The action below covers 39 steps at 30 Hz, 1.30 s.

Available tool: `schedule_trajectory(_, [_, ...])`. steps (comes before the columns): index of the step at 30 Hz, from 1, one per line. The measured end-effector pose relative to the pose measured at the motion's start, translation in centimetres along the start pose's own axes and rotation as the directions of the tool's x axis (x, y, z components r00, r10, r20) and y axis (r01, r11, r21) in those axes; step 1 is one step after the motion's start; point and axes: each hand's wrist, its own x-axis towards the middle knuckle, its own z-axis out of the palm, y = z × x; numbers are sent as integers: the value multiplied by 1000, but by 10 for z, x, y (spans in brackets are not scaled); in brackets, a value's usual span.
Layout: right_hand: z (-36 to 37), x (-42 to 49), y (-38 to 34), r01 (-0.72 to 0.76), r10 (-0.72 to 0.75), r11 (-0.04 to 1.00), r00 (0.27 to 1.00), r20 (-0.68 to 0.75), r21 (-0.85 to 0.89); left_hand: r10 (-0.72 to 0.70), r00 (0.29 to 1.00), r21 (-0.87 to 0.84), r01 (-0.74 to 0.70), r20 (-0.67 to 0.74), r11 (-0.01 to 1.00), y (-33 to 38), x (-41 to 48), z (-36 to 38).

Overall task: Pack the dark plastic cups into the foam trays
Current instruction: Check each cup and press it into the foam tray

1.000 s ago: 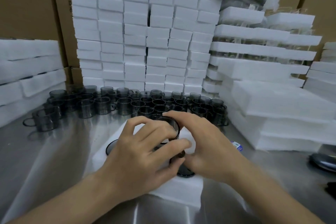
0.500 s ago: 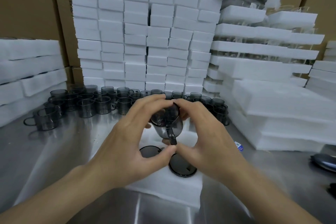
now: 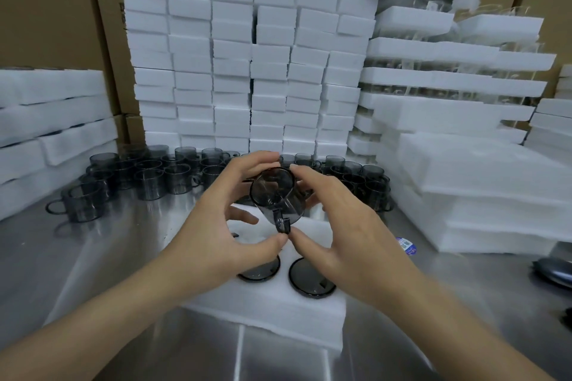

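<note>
Head view first: I see my left hand [image 3: 230,235] and my right hand [image 3: 342,244] raised together over the desk [image 3: 93,263], sharing one dark cup [image 3: 276,195]; the cup is tilted, its mouth turned towards me and its handle pointing down; the fingers [image 3: 263,161] of the left hand curl round its far rim, the left thumb meets the right thumb just under the handle, and the right hand's fingers lie along the cup's right side, so both hands are closed loosely on it; directly below lies one foam tray [image 3: 272,312] with two cups [image 3: 312,278] already seated in its near row, side by side, the left one partly hidden by my hand; behind, a crowd of loose cups [image 3: 148,176] stands on the desk, too many and too overlapped for me to count; foam blocks [image 3: 232,56] rise in about six columns at the back.
</note>
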Motion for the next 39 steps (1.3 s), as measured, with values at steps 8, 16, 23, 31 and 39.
schedule_trajectory(8, [-2, 0, -8, 66, -57, 991, 995, 77, -113, -293, 949, -361, 233, -119, 903, -6, 11, -15])
schedule_trajectory(16, [1, -2, -7, 49, -43, 997, 993, 106, -55, -387, 920, -419, 327, -66, 847, -8, 13, -20])
schedule_trajectory(23, [4, -2, -6, -5, 14, 994, 997, 79, -107, -352, 932, -240, 363, 90, 900, -5, 12, -17])
schedule_trajectory(31, [5, -3, -4, -103, 103, 994, 995, -16, -26, -390, 910, -300, 415, 142, 859, -9, 15, -15])
schedule_trajectory(39, [4, -2, -6, -182, 181, 978, 983, 25, 100, -376, 905, -251, 419, 201, 873, -7, 14, -16])
